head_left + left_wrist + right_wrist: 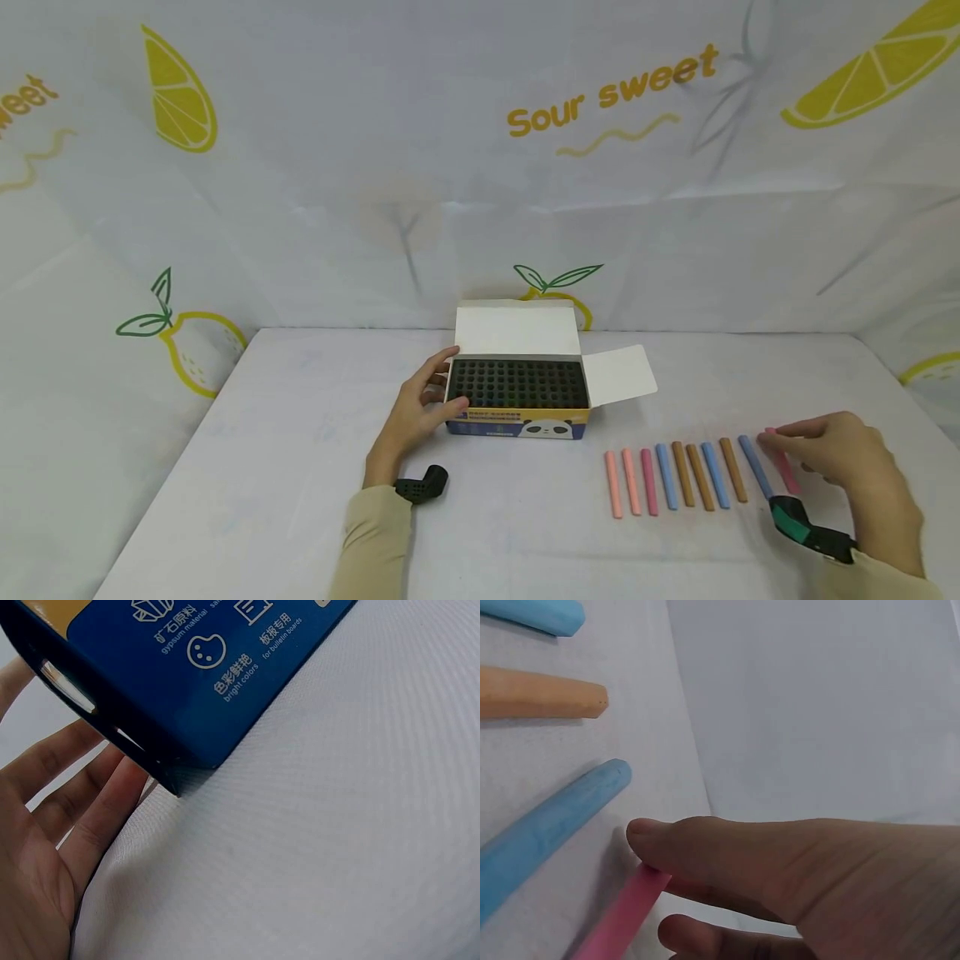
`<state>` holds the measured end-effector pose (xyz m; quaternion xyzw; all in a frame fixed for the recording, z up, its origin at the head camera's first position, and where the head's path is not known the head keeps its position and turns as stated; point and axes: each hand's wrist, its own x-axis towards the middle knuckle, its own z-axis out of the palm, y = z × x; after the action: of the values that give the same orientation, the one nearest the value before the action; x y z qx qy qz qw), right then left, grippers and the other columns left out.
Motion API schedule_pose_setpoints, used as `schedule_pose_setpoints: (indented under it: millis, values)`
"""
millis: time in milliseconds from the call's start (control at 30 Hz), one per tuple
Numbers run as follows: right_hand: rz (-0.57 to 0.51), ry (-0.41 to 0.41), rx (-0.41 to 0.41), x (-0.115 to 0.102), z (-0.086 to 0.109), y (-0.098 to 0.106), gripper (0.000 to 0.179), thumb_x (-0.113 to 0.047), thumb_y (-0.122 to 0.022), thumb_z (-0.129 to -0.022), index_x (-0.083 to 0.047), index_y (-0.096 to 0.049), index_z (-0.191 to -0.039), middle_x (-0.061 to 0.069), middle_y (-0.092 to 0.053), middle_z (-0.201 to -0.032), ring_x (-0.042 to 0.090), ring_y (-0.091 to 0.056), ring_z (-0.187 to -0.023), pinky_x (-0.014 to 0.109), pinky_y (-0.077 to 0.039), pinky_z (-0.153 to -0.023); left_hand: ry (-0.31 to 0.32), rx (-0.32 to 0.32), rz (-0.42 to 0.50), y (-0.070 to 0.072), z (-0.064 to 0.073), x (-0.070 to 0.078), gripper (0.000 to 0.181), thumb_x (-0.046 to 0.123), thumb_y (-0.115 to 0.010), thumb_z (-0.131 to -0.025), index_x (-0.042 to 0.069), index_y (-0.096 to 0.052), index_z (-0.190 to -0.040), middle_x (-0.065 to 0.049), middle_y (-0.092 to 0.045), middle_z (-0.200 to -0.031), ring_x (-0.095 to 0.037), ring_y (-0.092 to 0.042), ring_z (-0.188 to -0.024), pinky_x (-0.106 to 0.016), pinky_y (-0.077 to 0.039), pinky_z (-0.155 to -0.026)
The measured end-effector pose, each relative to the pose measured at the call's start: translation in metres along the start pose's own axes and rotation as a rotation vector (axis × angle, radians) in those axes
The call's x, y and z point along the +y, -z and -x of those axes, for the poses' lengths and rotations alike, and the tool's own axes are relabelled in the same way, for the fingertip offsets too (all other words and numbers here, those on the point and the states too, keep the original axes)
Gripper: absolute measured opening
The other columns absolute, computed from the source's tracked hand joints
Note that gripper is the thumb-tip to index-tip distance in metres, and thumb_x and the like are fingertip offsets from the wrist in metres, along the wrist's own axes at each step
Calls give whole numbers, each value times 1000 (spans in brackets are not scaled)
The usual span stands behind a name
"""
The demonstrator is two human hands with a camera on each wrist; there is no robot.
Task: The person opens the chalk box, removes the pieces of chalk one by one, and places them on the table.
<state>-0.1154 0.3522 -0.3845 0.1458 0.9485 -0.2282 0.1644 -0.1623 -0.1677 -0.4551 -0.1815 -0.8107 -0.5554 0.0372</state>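
My left hand point(412, 414) grips the left end of an open chalk box point(491, 428), its thumb at the front edge and its fingers along the end. The box is blue and yellow with a panda face, and holds a black insert point(517, 383) full of round holes. In the left wrist view the fingers point(94, 814) lie against the box's end flap. At the far right, my right hand point(851, 457) pinches the upper end of a pink chalk stick point(787, 475) between thumb and fingers. Beside it lies a slanted blue chalk stick point(753, 465).
A row of several chalk sticks, among them a pale pink stick point(613, 485) and a brown stick point(733, 470), lies in front and to the right of the box. The box's lid point(517, 327) stands up behind, and a side flap point(621, 375) sticks out right.
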Motion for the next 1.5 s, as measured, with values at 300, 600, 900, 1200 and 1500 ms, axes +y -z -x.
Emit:
schedule_pose_setpoints:
  millis: [300, 600, 900, 1200, 1500]
  values:
    - [-25, -2, -1, -3, 2, -2, 56, -45, -71, -92, 7, -71, -115, 24, -74, -93, 31, -63, -80, 40, -51, -61, -11, 3, 12, -1, 0, 0, 71, 37, -76, -89, 31, -46, -153, -13, -59, -130, -20, -60, -102, -32, -57, -90]
    - [-23, -8, -3, -3, 2, -3, 57, -44, -71, -92, 7, -69, -119, 31, -72, -103, 35, -64, -83, 41, -51, -62, -19, 1, 3, -1, -2, 1, 71, 40, -75, -90, 31, -45, -154, -14, -59, -130, -20, -60, -102, -34, -57, -90]
    - [-25, 22, 6, -4, 3, -3, 54, -42, -69, -94, 6, -70, -119, 32, -71, -109, 42, -63, -90, 44, -51, -65, -9, -2, -8, -2, -1, 1, 72, 40, -75, -90, 31, -45, -154, -14, -59, -132, -21, -59, -103, -34, -57, -90]
    - [-29, 20, -7, -1, -2, -7, 56, -43, -70, -93, 7, -69, -120, 31, -72, -109, 55, -58, -102, 53, -52, -72, -4, -11, 0, 0, 0, 0, 72, 40, -75, -90, 30, -44, -155, -14, -58, -131, -20, -59, -104, -33, -56, -90]
    - [-28, -8, -7, 0, -3, -11, 60, -45, -73, -90, 6, -69, -122, 41, -60, -123, 48, -61, -97, 51, -52, -71, 5, -10, -2, 1, 2, 0, 71, 41, -74, -90, 30, -44, -154, -14, -58, -131, -21, -59, -105, -35, -56, -92]
